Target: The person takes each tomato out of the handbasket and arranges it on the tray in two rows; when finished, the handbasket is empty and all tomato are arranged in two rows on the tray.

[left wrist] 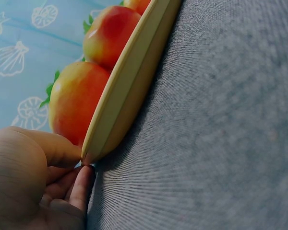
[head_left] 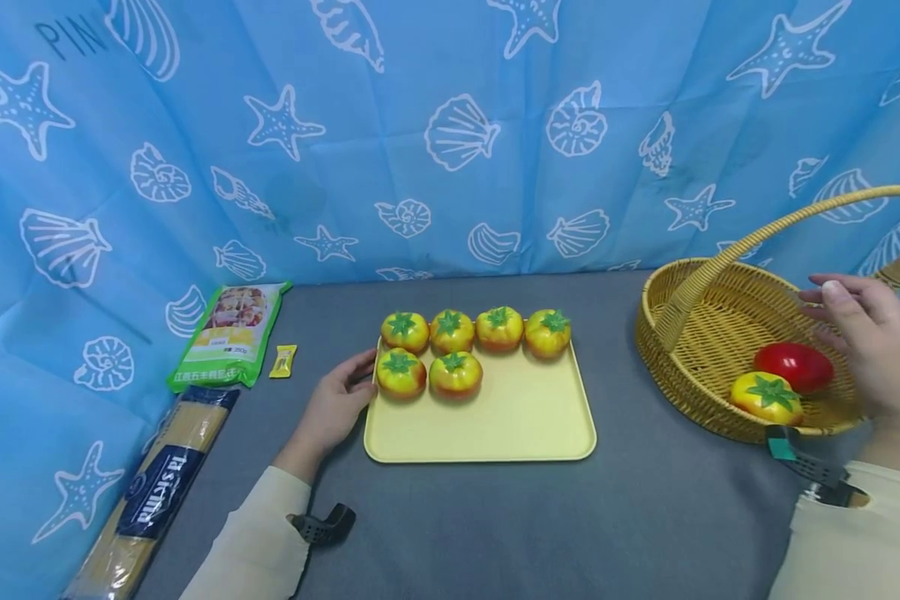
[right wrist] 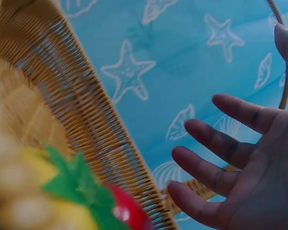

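My left hand [head_left: 337, 406] is at the left side of a pale yellow tray [head_left: 510, 425]. In the left wrist view, its thumb and fingers pinch the tray's rim [left wrist: 108, 115]. Several yellow-and-red toy tomatoes [head_left: 456, 374] with green leaf tops sit on the tray, in a back row and a shorter row at the left. Over the right side of a wicker basket [head_left: 660, 358], my right hand [head_left: 881, 350] holds nothing, its fingers spread. Inside the basket lie one similar tomato [head_left: 767, 398] and a glossy red oval piece [head_left: 793, 367].
To the left are a green-and-white food packet [head_left: 228, 333], a small yellow sachet [head_left: 283, 361] and a long pack of pasta [head_left: 161, 492]. The basket's tall handle [head_left: 787, 221] arches over its opening. A blue curtain [head_left: 390, 167] hangs behind the grey table [head_left: 525, 533].
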A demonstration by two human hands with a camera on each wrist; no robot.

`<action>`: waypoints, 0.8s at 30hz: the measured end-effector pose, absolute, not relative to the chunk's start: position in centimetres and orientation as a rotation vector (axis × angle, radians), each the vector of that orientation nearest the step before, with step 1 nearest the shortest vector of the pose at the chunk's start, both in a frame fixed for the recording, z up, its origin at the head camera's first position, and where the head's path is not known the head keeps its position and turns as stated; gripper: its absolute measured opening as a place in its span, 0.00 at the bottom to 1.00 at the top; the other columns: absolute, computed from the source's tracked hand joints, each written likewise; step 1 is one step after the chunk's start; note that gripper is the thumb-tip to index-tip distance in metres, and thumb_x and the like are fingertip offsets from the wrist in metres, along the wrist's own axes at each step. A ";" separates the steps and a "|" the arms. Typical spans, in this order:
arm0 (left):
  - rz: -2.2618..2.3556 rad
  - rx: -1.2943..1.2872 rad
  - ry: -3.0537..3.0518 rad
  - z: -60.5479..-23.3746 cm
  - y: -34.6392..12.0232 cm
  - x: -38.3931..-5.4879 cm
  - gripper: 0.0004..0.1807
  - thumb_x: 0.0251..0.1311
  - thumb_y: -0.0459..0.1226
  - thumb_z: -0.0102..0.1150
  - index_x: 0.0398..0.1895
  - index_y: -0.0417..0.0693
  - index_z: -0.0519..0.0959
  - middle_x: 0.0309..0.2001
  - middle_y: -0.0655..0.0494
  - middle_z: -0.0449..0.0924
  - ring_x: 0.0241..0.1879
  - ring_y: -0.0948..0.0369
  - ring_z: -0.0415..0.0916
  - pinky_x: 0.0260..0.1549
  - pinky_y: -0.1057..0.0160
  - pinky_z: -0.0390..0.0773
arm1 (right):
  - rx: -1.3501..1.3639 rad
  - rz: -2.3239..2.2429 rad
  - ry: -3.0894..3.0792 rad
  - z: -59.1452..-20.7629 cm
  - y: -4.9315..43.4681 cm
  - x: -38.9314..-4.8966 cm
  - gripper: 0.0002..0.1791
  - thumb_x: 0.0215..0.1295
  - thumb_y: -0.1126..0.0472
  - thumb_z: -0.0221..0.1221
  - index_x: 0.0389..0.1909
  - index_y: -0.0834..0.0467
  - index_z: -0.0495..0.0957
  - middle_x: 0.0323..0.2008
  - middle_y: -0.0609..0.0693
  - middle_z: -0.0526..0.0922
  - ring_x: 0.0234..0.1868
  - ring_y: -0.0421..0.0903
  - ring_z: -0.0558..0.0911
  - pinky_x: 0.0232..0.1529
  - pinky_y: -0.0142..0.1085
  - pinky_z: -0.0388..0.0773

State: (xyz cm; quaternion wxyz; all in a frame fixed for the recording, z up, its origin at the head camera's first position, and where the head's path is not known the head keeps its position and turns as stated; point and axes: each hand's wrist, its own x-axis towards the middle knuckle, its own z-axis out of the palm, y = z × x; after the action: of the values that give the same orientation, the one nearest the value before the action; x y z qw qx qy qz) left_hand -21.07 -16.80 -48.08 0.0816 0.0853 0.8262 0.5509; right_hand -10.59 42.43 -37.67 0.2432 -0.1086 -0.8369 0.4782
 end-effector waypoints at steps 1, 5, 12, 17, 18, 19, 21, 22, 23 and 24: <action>1.646 0.253 2.467 -48.0 -16.8 -21.1 0.32 0.78 0.30 0.58 0.83 0.41 0.68 0.73 0.39 0.74 0.69 0.46 0.76 0.68 0.48 0.77 | -0.295 1.301 -2.317 -37.9 42.6 -10.6 0.15 0.89 0.53 0.48 0.66 0.31 0.70 0.55 0.28 0.73 0.57 0.31 0.71 0.80 0.40 0.57; 1.645 0.257 2.465 -47.9 -16.8 -21.0 0.32 0.78 0.30 0.58 0.83 0.41 0.67 0.73 0.39 0.74 0.70 0.46 0.76 0.68 0.48 0.76 | -0.326 1.294 -2.417 -38.8 43.3 -10.9 0.18 0.89 0.49 0.46 0.72 0.41 0.68 0.55 0.30 0.70 0.69 0.42 0.70 0.82 0.47 0.50; 1.640 0.267 2.473 -47.8 -16.7 -20.9 0.32 0.78 0.29 0.57 0.83 0.40 0.67 0.73 0.39 0.74 0.69 0.46 0.76 0.67 0.48 0.77 | -0.505 1.295 -2.525 -40.0 43.9 -11.4 0.37 0.88 0.42 0.45 0.83 0.63 0.59 0.68 0.61 0.67 0.72 0.62 0.65 0.78 0.53 0.63; 1.644 0.269 2.467 -47.6 -16.7 -20.9 0.32 0.78 0.29 0.58 0.83 0.40 0.67 0.73 0.39 0.74 0.69 0.46 0.76 0.67 0.49 0.77 | -0.521 1.338 -2.616 -40.1 43.7 -11.9 0.44 0.87 0.41 0.47 0.84 0.71 0.50 0.74 0.77 0.59 0.64 0.71 0.68 0.42 0.32 0.86; 1.645 0.268 2.466 -47.7 -16.7 -20.9 0.32 0.78 0.29 0.58 0.83 0.40 0.67 0.73 0.39 0.74 0.69 0.46 0.76 0.67 0.49 0.77 | -0.527 1.350 -2.642 -40.1 43.7 -12.0 0.46 0.86 0.40 0.48 0.84 0.71 0.48 0.75 0.80 0.57 0.64 0.77 0.66 0.34 0.31 0.85; 1.646 0.268 2.466 -47.7 -16.7 -20.9 0.32 0.78 0.29 0.58 0.83 0.40 0.67 0.73 0.39 0.74 0.69 0.46 0.76 0.67 0.49 0.77 | -0.514 1.343 -2.682 -40.1 43.7 -12.2 0.47 0.86 0.40 0.49 0.84 0.73 0.48 0.74 0.82 0.56 0.63 0.80 0.66 0.30 0.30 0.82; 1.643 0.266 2.468 -47.7 -16.7 -20.9 0.32 0.78 0.30 0.58 0.83 0.40 0.67 0.73 0.39 0.74 0.69 0.46 0.76 0.68 0.49 0.77 | -0.478 1.339 -2.781 -40.2 43.9 -12.4 0.48 0.85 0.40 0.52 0.83 0.74 0.47 0.73 0.85 0.56 0.64 0.84 0.65 0.31 0.32 0.82; 1.642 0.265 2.470 -47.7 -16.7 -21.0 0.32 0.78 0.30 0.58 0.83 0.40 0.67 0.73 0.39 0.74 0.69 0.46 0.76 0.68 0.49 0.77 | -0.457 1.335 -2.829 -40.3 44.0 -12.4 0.49 0.84 0.41 0.53 0.83 0.74 0.48 0.72 0.85 0.57 0.63 0.83 0.67 0.32 0.34 0.82; 1.642 0.264 2.471 -47.8 -16.7 -21.0 0.32 0.78 0.30 0.58 0.83 0.40 0.67 0.73 0.39 0.74 0.69 0.46 0.76 0.68 0.49 0.77 | -0.429 1.334 -2.871 -40.4 44.1 -12.5 0.48 0.84 0.42 0.55 0.82 0.75 0.48 0.70 0.85 0.58 0.61 0.81 0.70 0.31 0.31 0.79; 1.642 0.261 2.472 -47.8 -16.7 -21.0 0.32 0.78 0.30 0.58 0.83 0.40 0.67 0.73 0.39 0.74 0.69 0.46 0.76 0.68 0.49 0.77 | -0.398 1.328 -2.914 -40.6 44.2 -12.6 0.47 0.84 0.44 0.56 0.82 0.75 0.49 0.69 0.84 0.59 0.58 0.78 0.72 0.32 0.32 0.81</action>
State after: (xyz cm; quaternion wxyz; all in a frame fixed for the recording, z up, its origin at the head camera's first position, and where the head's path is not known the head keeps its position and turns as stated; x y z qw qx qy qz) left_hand -20.98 -16.69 -47.77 0.0811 0.0872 0.8271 0.5492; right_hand -12.56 44.22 -40.57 -0.0428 -0.1233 -0.9022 0.4112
